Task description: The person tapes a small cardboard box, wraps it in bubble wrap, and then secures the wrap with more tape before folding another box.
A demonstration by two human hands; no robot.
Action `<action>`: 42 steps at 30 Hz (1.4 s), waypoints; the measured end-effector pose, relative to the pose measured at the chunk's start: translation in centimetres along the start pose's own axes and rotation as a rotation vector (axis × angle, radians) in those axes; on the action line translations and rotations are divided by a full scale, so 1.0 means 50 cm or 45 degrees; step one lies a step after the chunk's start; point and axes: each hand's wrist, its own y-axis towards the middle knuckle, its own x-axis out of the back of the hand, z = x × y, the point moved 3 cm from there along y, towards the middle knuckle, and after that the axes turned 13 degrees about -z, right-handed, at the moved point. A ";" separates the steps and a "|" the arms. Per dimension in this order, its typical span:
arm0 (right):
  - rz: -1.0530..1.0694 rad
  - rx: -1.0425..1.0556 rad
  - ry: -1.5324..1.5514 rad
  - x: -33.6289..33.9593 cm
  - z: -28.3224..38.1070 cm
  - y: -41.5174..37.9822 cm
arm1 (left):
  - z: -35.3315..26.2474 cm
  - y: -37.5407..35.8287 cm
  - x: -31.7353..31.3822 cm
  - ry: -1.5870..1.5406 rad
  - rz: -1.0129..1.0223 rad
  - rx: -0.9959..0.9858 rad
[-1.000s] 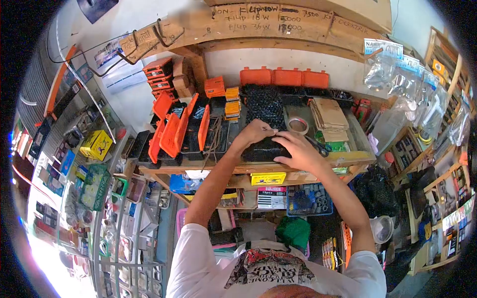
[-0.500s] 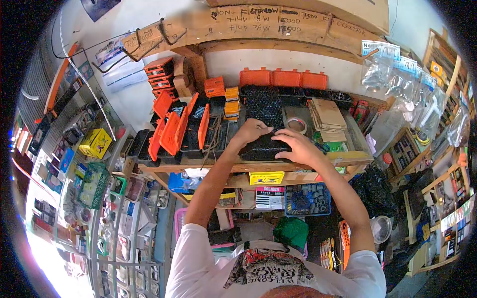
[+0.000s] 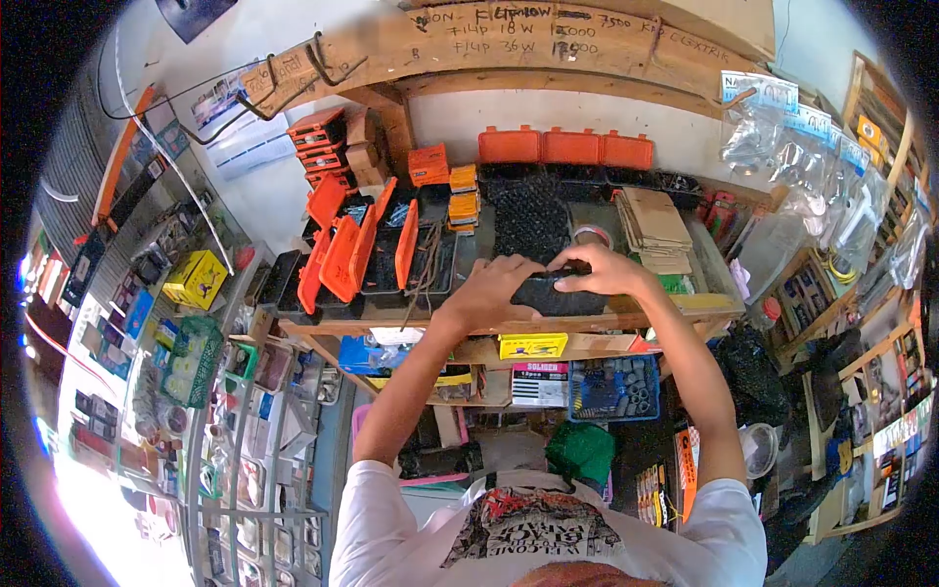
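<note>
A strip of black bubble wrap (image 3: 529, 207) runs down the bench toward me. At its near end lies a dark wrapped bundle (image 3: 562, 296) near the front edge. My left hand (image 3: 492, 291) lies on the bundle's left side, fingers bent over its top. From the right, my right hand (image 3: 604, 271) grips the upper edge, thumb and fingers closed on the black wrap. The two hands' fingertips nearly meet. What the bundle contains is hidden. Just behind my right hand, a roll of tape (image 3: 593, 233) is partly covered.
Black bins with orange lids (image 3: 352, 256) stand to the left, beside small orange boxes (image 3: 464, 201). Brown cardboard pieces (image 3: 653, 230) are stacked at right. Metal hooks (image 3: 315, 61) hang from the beam above. A blue basket (image 3: 614, 386) sits below the bench edge.
My fingers have drawn in along the top of the bundle, and my right hand has risen to its upper edge. The tape roll, plainly visible before, is now mostly covered. The view has shifted slightly.
</note>
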 end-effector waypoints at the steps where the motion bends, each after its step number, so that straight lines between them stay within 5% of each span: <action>1: 0.054 -0.078 0.016 0.002 -0.007 0.008 | 0.003 0.005 -0.002 0.013 0.023 0.013; 6: 0.303 -0.357 0.097 0.000 -0.064 0.049 | 0.046 0.044 -0.029 -0.026 0.202 0.103; 10: 0.308 -0.357 0.224 -0.014 -0.084 0.067 | 0.089 0.070 -0.050 -0.201 0.366 0.138; 13: 0.208 -0.360 -0.043 0.010 -0.035 0.060 | 0.108 0.089 -0.056 -0.278 0.449 0.102; 18: -0.042 0.361 -0.423 0.004 0.065 0.015 | 0.140 0.117 -0.056 -0.338 0.520 0.216; 20: -0.118 0.340 -0.288 -0.007 0.048 0.014 | 0.134 0.123 -0.043 -0.376 0.560 0.230; 24: 0.008 0.128 -0.169 0.021 0.022 0.030 | 0.158 0.167 -0.018 -0.701 0.078 0.389; 25: 0.040 0.091 -0.123 0.017 -0.008 0.039 | 0.207 0.205 -0.056 -0.332 0.110 0.188; 28: 0.147 0.039 -0.025 0.004 -0.054 0.057 | 0.288 0.224 -0.177 0.017 0.608 0.116; 39: 0.415 -0.177 -0.234 -0.002 -0.080 0.081 | 0.272 0.236 -0.148 -0.214 0.393 0.233; 42: 0.457 -0.200 -0.331 -0.002 -0.074 0.085 | 0.255 0.235 -0.133 0.150 0.111 0.131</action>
